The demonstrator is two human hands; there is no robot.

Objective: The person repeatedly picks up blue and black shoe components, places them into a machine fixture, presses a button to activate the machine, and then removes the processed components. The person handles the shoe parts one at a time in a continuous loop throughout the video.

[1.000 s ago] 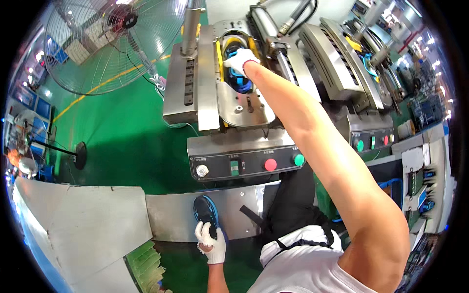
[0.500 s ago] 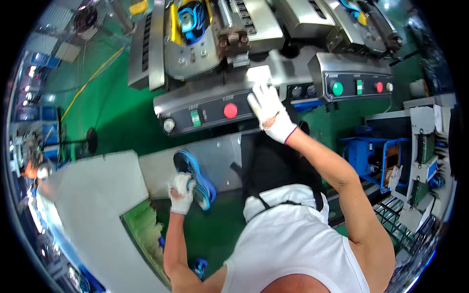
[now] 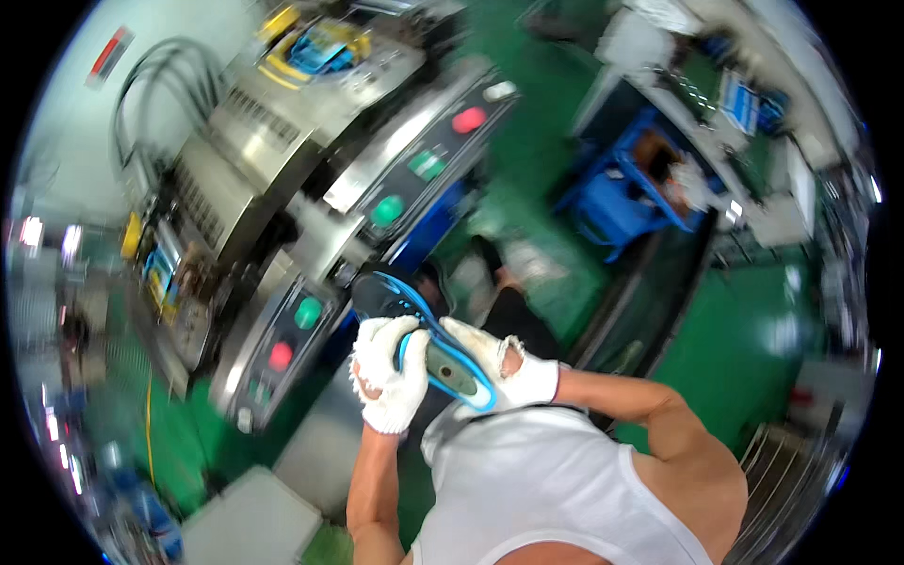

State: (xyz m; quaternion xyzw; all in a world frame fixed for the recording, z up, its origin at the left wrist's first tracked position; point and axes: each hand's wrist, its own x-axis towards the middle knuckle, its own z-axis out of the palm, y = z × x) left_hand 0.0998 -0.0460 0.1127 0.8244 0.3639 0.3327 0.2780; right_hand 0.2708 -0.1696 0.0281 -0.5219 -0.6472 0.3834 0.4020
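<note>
A shoe [image 3: 460, 375] lay between the person's two gloved hands, just in front of the body, and was held clear of any bench. Its dark toe pointed away toward the upper left, and its blue-edged heel end came back close to the white tank top [image 3: 537, 471]. A greyish strip ran along the near half, facing up; whether it was the inside or the sole was too blurred to tell.

The left grip [image 3: 388, 372] was closed around the shoe's left side near the middle, with fingers bent over the blue edge. The right grip [image 3: 504, 363] held the opposite side, its fingers lying along the edge and pointing toward the toe; its underside was hidden behind the shoe. Both gloves were white, and some bare skin showed at each.

Beyond the toe and to the left stood two slanted control panels, well apart from the grips: the farther panel [image 3: 407, 188] carried a red button [image 3: 468, 120] and a green button [image 3: 386, 210], and the nearer panel [image 3: 293, 334] had a similar pair. Above the farther one, a steel machine [image 3: 372, 94] bore yellow and blue parts. A blue stand [image 3: 617, 207] stood on the green floor [image 3: 753, 325] at the right, and a pale bench [image 3: 250, 523] showed at the lower left.
</note>
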